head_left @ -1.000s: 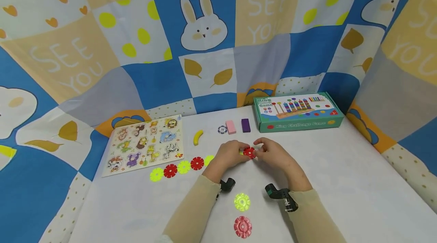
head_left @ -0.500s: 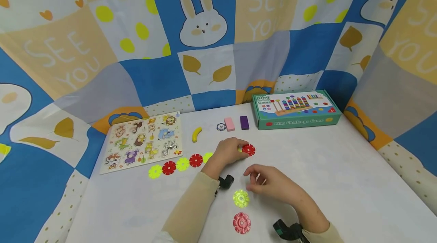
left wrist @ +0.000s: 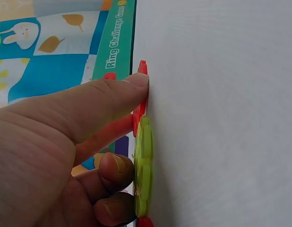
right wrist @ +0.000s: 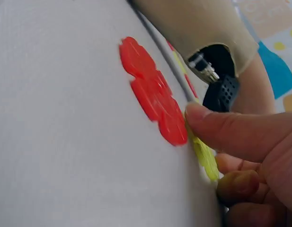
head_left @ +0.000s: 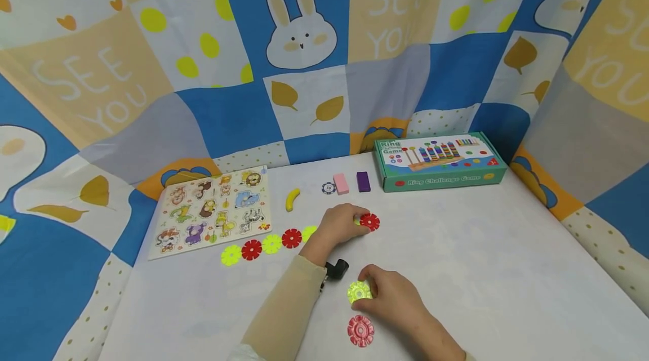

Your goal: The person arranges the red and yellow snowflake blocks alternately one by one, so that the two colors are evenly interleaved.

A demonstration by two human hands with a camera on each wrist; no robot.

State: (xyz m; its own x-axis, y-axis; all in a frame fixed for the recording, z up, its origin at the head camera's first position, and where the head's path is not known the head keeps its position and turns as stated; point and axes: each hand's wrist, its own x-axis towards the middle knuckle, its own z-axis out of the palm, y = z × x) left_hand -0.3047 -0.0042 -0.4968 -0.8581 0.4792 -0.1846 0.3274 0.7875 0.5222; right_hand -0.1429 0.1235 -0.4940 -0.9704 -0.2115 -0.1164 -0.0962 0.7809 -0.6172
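My left hand point(head_left: 341, 224) holds the red flower-shaped plastic disc point(head_left: 370, 222) at the right end of a row of discs, thumb on one edge. In the left wrist view its other fingers lie against the neighbouring yellow disc point(left wrist: 144, 165). Nearer the front, my right hand point(head_left: 398, 299) pinches a yellow-green flower disc point(head_left: 359, 292) between thumb and forefinger. Just below it lies a loose red flower disc point(head_left: 360, 331), flat on the white table. To the left the row runs on with a yellow disc point(head_left: 231, 255) and a red disc point(head_left: 251, 249); my left hand hides its middle.
An animal puzzle board point(head_left: 210, 212) lies at the back left, with a toy banana point(head_left: 292, 200) beside it. Behind the hands are a round chip point(head_left: 328, 187), a pink block point(head_left: 341, 183) and a purple block point(head_left: 363, 181). A green game box point(head_left: 441, 163) stands at the back right.
My right hand has left the red disc at the row's end, come down toward the front and taken hold of the loose yellow disc. My left hand stays at the row.
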